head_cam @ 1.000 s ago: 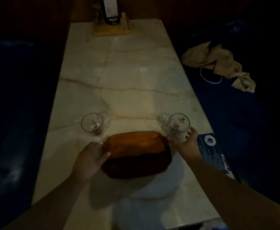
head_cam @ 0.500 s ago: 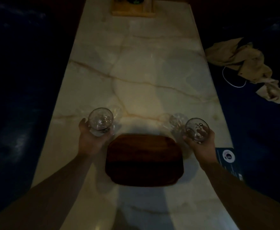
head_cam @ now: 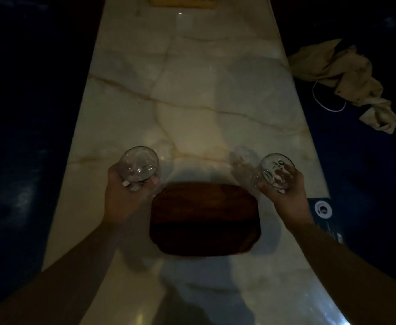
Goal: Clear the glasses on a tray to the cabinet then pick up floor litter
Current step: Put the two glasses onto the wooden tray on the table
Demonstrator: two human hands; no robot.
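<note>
Both hands grip glasses: left hand (head_cam: 124, 195) wraps a clear glass (head_cam: 139, 165), right hand (head_cam: 286, 195) wraps a printed glass (head_cam: 277, 169); between them a bare wooden tray (head_cam: 205, 218) lies on the marble table (head_cam: 192, 90)

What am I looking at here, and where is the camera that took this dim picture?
No machine here: a person wears one camera on the head, looking forward and down, so you see their own two arms. The left hand grips a clear glass; the right hand grips a second glass with a small print on it. Between them a dark wooden tray lies bare on a long marble table. By the right edge lies a dark card. Farther right, off the table, are a crumpled tan cloth and a white cord.
</note>
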